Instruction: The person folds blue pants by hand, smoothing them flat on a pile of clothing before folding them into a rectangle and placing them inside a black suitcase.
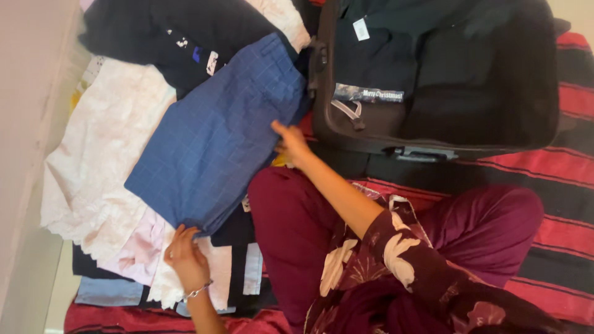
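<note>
A blue checked cloth [216, 136] lies spread on top of a pile of folded clothes. My left hand [185, 256], with a thin bracelet on the wrist, pinches the cloth's near corner. My right hand [289, 143], reaching out of a maroon floral sleeve, grips the cloth's right edge close to the suitcase. The cloth lies flat and stretched between the two hands.
An open black suitcase [544, 111] with dark clothes inside stands at the right on a red and black striped blanket [569, 167]. Cream lace fabric [105, 154], pink cloth [142, 244] and a dark garment [185, 31] lie under and around the blue cloth. A pale wall [25, 124] runs along the left.
</note>
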